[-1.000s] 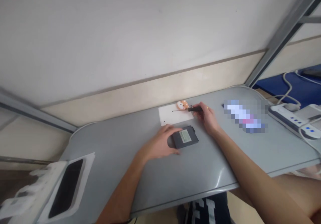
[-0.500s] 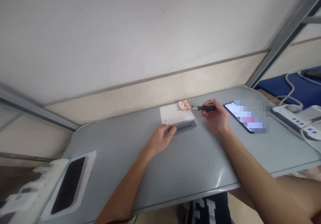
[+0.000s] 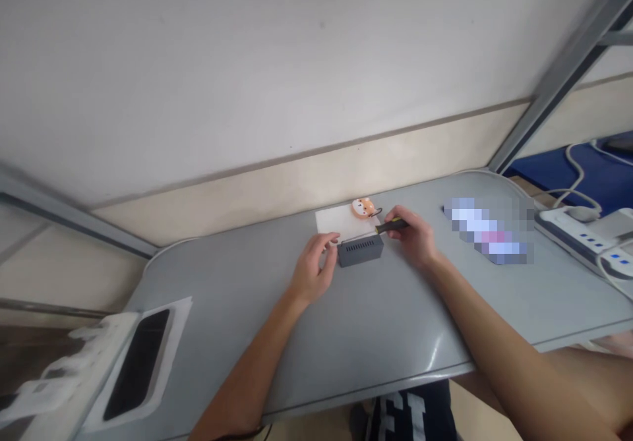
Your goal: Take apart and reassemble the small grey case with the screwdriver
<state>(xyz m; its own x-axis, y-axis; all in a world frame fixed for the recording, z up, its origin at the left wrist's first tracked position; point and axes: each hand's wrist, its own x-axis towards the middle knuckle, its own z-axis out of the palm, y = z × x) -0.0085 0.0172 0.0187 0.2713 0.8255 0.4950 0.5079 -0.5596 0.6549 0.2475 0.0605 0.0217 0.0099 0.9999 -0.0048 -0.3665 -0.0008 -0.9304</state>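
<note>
Right hand [image 3: 416, 238] has shifted left, curled around a screwdriver [image 3: 390, 226].

1 head-worn camera looks forward and down over the grey desk [image 3: 222, 296] from its near side, facing the pale wall [image 3: 277, 65]. It sits near: 2 forearms [image 3: 262, 355] enter at the bottom, and the left hand [image 3: 313, 269] and right hand [image 3: 414, 235] fall around mid-frame.

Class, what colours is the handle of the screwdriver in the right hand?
The screwdriver handle is black with yellow accents, seen in the head view.
</note>
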